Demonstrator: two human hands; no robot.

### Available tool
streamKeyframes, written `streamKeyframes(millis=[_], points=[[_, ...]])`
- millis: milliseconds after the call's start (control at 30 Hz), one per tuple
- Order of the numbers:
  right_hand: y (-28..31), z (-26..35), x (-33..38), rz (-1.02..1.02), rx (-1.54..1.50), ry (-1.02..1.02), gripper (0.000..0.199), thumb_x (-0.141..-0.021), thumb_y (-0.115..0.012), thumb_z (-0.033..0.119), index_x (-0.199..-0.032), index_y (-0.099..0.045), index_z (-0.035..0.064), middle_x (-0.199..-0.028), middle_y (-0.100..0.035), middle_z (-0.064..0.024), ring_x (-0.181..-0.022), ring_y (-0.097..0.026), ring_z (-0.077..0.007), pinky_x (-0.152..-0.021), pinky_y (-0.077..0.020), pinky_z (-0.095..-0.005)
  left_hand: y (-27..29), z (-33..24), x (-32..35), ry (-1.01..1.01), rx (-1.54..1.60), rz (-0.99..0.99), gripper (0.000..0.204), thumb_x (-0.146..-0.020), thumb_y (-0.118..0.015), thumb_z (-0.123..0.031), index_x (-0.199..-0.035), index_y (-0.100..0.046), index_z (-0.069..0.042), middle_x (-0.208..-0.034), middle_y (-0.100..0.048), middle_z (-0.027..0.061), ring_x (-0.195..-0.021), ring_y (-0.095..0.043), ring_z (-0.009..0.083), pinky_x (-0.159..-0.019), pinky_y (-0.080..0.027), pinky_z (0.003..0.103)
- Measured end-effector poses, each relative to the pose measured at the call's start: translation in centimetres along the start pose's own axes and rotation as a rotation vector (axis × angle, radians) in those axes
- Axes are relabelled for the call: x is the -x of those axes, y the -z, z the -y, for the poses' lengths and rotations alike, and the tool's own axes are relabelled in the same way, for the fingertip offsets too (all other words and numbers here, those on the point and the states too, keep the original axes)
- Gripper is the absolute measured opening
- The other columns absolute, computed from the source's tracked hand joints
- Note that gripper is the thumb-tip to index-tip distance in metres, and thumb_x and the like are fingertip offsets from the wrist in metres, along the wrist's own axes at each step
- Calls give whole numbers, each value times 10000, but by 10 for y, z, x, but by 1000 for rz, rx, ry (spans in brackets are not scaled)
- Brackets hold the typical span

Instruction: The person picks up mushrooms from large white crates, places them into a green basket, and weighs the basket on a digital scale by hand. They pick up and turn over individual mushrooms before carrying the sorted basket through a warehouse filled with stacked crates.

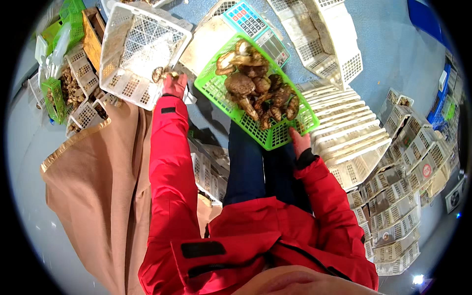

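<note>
My left hand (173, 84) reaches out from a red sleeve and holds a brown mushroom (158, 74) at the near rim of a white slatted crate (123, 86). My right hand (299, 142) grips the near edge of a green plastic basket (215, 88) heaped with several large brown mushrooms (255, 91). The green basket rests tilted on a weighing scale (251, 22) with a coloured keypad.
Stacks of empty white crates (354, 128) lie to the right and lower right. More white crates (324, 34) sit at the back. At the left are small baskets of mushrooms (69, 91) and green baskets (71, 14). A tan cloth (98, 182) covers the lower left.
</note>
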State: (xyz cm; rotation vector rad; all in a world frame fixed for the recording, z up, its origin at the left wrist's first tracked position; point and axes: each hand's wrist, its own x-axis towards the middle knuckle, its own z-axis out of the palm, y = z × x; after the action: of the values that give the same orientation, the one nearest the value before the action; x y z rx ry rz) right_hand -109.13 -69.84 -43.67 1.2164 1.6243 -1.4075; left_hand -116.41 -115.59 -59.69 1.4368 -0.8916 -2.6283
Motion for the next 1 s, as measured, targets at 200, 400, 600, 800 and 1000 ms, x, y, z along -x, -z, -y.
streamKeyframes(millis=[200, 400, 600, 800, 1000], points=[[-3, 3, 5, 29, -91, 75, 284, -774, -591, 128, -1020, -546, -8, -862, -593, -44, -746, -528, -112, -645, -431, -268, -26, -22, -30, -11, 128, 70, 494, -724, -670, -246, -1123, -449, -54, -1128, -464, 176, -1045, -455, 334, -928, -381, 480], [-18, 4, 12, 44, -16, 43, 194, -774, -586, 132, -923, -568, 8, -724, -560, 6, -588, -479, -79, -510, -383, -235, -64, -118, -68, -282, 9, 135, 342, -795, -590, -202, -1084, -504, -42, -1072, -561, 81, -1037, -500, 255, -957, -344, 465], [-47, 9, 8, 102, 169, 192, 237, -758, -543, 182, -915, -571, 6, -790, -615, -102, -740, -587, -200, -677, -445, -315, -45, -119, -16, -45, -266, 107, 348, -820, -569, -175, -1131, -418, -141, -1140, -482, 118, -1029, -468, 277, -946, -330, 456], [-62, 23, 10, 147, 236, 126, 268, -754, -555, 216, -938, -563, 21, -850, -616, -142, -818, -592, -275, -714, -445, -348, -31, -92, 66, -174, -287, -82, 385, -820, -566, -175, -1166, -407, -116, -1136, -486, 92, -1009, -470, 268, -946, -349, 471], [-79, 22, 8, 133, 294, 229, 293, -745, -546, 231, -969, -530, 43, -874, -595, -169, -842, -565, -327, -727, -440, -388, 12, -133, 135, -286, -206, -253, 263, -843, -514, -163, -1079, -518, -47, -1113, -540, 107, -1026, -485, 282, -955, -331, 471]])
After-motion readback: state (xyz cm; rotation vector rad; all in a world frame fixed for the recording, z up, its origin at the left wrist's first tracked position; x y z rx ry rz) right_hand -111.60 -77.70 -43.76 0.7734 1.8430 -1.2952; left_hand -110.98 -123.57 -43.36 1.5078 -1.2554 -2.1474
